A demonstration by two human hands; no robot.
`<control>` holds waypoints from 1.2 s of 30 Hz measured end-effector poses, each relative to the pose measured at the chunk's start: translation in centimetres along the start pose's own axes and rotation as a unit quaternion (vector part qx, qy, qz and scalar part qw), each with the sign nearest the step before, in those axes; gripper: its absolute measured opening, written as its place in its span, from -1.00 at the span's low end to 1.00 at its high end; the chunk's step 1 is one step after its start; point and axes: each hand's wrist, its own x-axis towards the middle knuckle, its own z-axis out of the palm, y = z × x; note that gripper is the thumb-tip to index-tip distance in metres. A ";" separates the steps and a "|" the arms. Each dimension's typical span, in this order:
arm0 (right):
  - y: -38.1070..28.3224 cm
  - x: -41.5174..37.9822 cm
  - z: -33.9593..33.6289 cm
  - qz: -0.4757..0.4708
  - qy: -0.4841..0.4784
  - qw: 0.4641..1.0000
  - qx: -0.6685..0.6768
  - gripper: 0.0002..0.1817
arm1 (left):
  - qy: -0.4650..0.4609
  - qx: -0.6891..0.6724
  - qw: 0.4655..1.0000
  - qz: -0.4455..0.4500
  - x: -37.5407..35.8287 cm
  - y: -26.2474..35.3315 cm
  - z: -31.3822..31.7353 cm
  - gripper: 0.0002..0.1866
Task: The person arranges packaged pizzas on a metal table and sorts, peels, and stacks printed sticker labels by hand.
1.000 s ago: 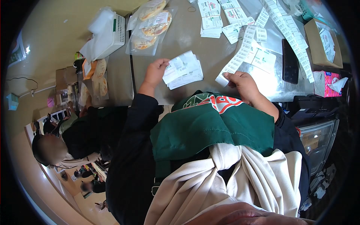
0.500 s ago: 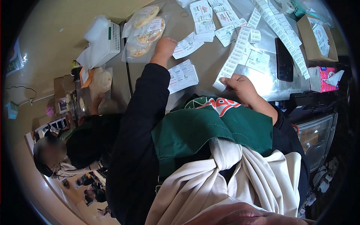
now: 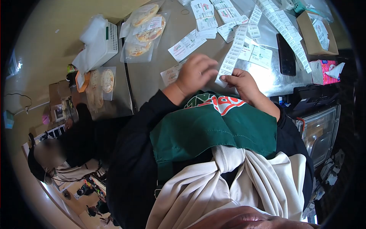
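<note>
My right hand (image 3: 244, 84) pinches the near end of a long white strip of printed stickers (image 3: 233, 53), which runs away across the metal table. My left hand (image 3: 196, 74) hovers just left of that end, fingers loosely bent and apart, slightly blurred, with nothing visible in them. Partly hidden beneath it lies a printed card label (image 3: 170, 74). Another printed card (image 3: 187, 45) rests just beyond. Further back are stacks of similar cards (image 3: 204, 15). Bagged flat pizzas (image 3: 150, 32) lie to the left.
A black phone (image 3: 286, 55) lies beside a second sticker strip (image 3: 284, 30) on the right. Near it stand a cardboard box of cards (image 3: 316, 34) and a pink tissue box (image 3: 324, 71). At left are a white basket (image 3: 108, 44), more bagged pizzas (image 3: 101, 86) and a co-worker (image 3: 72, 145).
My left hand has moved from the far card by the bagged pizzas, back and right towards the strip's end. The nearer cards now show different printing. My right hand still pinches the strip.
</note>
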 end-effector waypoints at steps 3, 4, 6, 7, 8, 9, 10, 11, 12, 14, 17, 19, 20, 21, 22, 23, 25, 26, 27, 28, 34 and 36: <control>0.3 -0.1 0.4 0.008 0.005 0.999 0.034 -0.83 | -0.028 0.009 0.999 0.013 -1.2 1.7 0.4 -0.77; 0.2 -0.3 0.7 0.019 0.014 0.998 0.058 -0.82 | -0.022 0.033 0.999 0.024 -1.5 1.6 0.5 -0.79; 0.3 -0.3 1.1 0.035 0.041 0.996 0.076 -0.79 | -0.015 0.052 0.997 0.049 -1.9 1.4 0.3 -0.80; 0.5 -0.3 1.3 0.039 0.058 0.995 0.069 -0.78 | -0.011 0.063 0.996 0.062 -2.2 1.5 0.1 -0.81; 0.6 -0.3 1.5 0.042 0.075 0.994 0.062 -0.76 | 0.000 0.088 0.992 0.088 -2.4 1.6 0.1 -0.82; 0.7 -0.3 1.6 0.051 0.081 0.993 0.070 -0.76 | 0.010 0.113 0.987 0.114 -2.6 1.9 0.0 -0.83; 0.9 -0.3 1.8 0.059 0.088 0.991 0.078 -0.76 | 0.021 0.139 0.980 0.140 -2.7 2.0 -0.2 -0.83; 0.9 -0.2 2.0 0.067 0.094 0.990 0.086 -0.76 | 0.030 0.154 0.975 0.158 -2.9 1.9 -0.3 -0.84; 0.9 -0.2 2.2 0.063 0.103 0.989 0.090 -0.76 | 0.040 0.170 0.969 0.175 -3.2 1.8 -0.3 -0.85; 0.8 -0.3 2.6 0.062 0.123 0.986 0.099 -0.75 | 0.047 0.169 0.969 0.173 -3.6 1.7 -0.5 -0.87; 1.0 0.0 1.9 0.025 0.156 0.985 0.072 -0.75 | 0.051 0.047 0.998 -0.005 -4.0 0.4 -1.9 -0.90; 0.9 -0.2 1.9 0.024 0.148 0.986 0.068 -0.75 | 0.056 -0.135 0.948 -0.282 -5.7 -2.5 -2.6 -0.88; 0.9 -0.2 1.8 0.029 0.142 0.987 0.069 -0.75 | 0.005 -0.128 0.934 -0.334 -6.8 -4.2 -3.5 -0.88; 0.9 -0.2 1.7 0.032 0.136 0.988 0.070 -0.74 | -0.045 -0.121 0.915 -0.383 -8.0 -5.9 -4.5 -0.87; 1.0 -0.3 1.6 0.044 0.128 0.989 0.064 -0.73 | -0.096 -0.113 0.891 -0.430 -8.7 -6.8 -5.0 -0.87; 1.1 -0.3 1.6 0.056 0.121 0.989 0.058 -0.72 | -0.089 -0.139 0.874 -0.457 -9.5 -7.4 -4.8 -0.86; 1.2 -0.1 1.6 0.066 0.110 0.991 0.047 -0.72 | -0.074 -0.193 0.836 -0.508 -10.4 -7.9 -4.5 -0.86; 1.3 0.1 1.7 0.065 0.108 0.991 0.044 -0.73 | -0.069 -0.195 0.839 -0.503 -10.8 -8.2 -4.1 -0.86; 1.4 0.2 1.9 0.065 0.106 0.991 0.041 -0.72 | -0.063 -0.196 0.843 -0.497 -10.9 -8.2 -3.6 -0.86; 1.3 0.2 2.0 0.066 0.104 0.992 0.034 -0.72 | -0.057 -0.198 0.846 -0.492 -10.9 -8.3 -3.2 -0.85; 1.4 0.4 1.8 0.080 0.102 0.991 0.016 -0.72 | -0.063 -0.143 0.858 -0.489 -10.8 -8.4 -1.7 -0.87; 1.4 0.4 1.6 0.082 0.101 0.991 0.011 -0.72 | -0.062 -0.119 0.863 -0.487 -11.0 -8.7 -1.3 -0.86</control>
